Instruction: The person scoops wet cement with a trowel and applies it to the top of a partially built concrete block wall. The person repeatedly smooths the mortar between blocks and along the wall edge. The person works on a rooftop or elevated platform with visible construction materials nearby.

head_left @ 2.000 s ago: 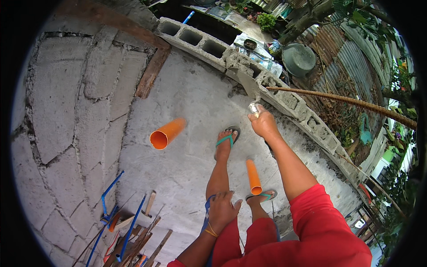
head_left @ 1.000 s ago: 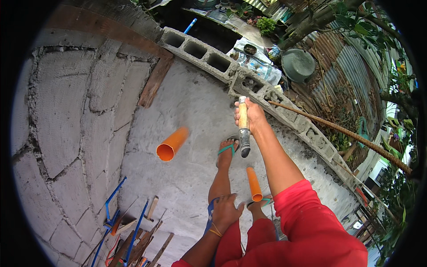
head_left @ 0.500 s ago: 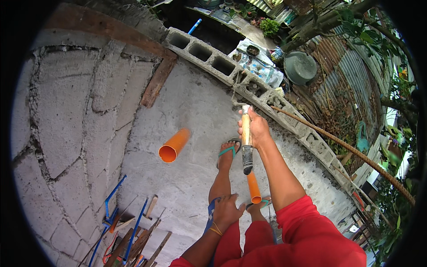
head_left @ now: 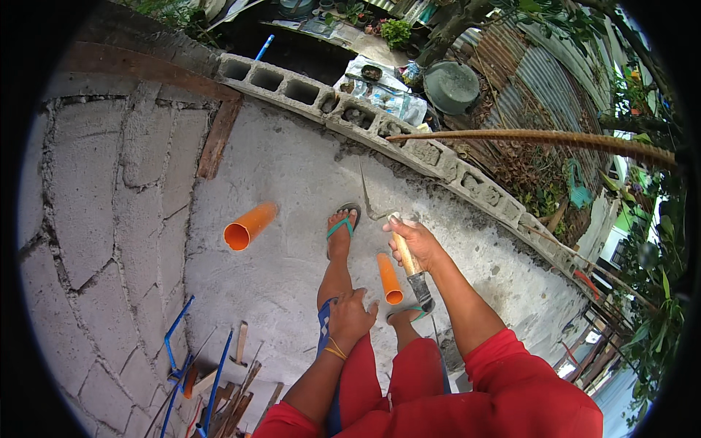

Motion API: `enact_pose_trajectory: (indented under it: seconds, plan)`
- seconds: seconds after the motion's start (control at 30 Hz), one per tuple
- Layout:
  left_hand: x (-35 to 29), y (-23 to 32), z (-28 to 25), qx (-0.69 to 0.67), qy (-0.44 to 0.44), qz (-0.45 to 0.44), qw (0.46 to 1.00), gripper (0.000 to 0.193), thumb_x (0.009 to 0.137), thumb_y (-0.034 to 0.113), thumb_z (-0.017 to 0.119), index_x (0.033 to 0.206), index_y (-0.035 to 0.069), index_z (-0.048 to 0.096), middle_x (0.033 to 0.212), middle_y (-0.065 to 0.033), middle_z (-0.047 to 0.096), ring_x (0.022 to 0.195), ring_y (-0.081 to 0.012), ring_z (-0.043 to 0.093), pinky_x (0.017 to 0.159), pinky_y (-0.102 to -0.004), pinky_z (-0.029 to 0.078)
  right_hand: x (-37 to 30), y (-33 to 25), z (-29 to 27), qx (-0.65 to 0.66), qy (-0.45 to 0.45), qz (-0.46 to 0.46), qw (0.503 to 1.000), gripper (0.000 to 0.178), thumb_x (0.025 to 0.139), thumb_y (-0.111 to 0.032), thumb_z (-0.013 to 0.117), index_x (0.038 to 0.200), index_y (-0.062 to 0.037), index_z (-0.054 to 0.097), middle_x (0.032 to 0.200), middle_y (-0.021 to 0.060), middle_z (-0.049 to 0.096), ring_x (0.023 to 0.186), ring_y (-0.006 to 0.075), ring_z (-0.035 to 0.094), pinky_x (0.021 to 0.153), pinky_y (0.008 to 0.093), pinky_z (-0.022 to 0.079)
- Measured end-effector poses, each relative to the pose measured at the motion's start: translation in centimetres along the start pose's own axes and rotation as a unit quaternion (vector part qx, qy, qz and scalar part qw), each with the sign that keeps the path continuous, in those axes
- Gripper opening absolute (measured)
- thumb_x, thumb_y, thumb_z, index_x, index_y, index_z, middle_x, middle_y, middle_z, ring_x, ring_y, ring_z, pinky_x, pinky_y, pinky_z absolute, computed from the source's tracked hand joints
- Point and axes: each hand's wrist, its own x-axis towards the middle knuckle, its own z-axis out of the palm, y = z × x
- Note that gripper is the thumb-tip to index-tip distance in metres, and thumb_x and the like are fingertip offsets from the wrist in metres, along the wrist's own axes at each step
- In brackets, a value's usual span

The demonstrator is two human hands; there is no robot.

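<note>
Concrete floor [head_left: 292,168], bordered by a row of hollow blocks [head_left: 423,168], bears two upright orange pipes [head_left: 252,225], while the right hand [head_left: 418,241] grasps a trowel [head_left: 406,252] by its wooden handle, blade toward the blocks, and the left hand [head_left: 350,320] rests unclenched on the left leg [head_left: 334,281].

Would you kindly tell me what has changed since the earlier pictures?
The right hand has drawn the trowel back from the hollow-block row toward the body; its blade, earlier against the blocks, now shows nearly edge-on. The trowel stays gripped, the left hand rests on the left leg, and both orange pipes remain upright.
</note>
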Motion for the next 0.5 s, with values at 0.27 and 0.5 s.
enact_pose_trajectory:
  seconds: [0.27,0.5]
  plan:
    - [-5.1,2.8,9.4,0.070,-0.026,0.090,0.993,0.026,0.086,0.019,0.080,0.104,0.002,0.075,0.098,-0.0194,0.074,0.090,-0.0390,0.070,0.082,-0.0497,0.055,-14.6,25.2,-19.5,0.201,0.208,0.029,0.957,0.034,0.099,-0.036,0.073,0.110,-0.0082,0.056,0.081,0.0059,0.059,0.055,0.0170,0.057,0.047,0.0357,0.051]
    - [-10.6,6.9,18.0,0.221,-0.117,0.187,0.950,0.027,0.084,0.012,0.081,0.076,0.002,0.057,0.078,-0.0152,0.066,0.075,-0.0364,0.066,0.068,-0.0472,0.053,-20.8,49.7,-37.1,0.558,0.297,-0.104,0.768,0.034,0.098,-0.037,0.075,0.096,-0.0067,0.061,0.075,0.0057,0.059,0.055,0.0196,0.058,0.047,0.0386,0.050]
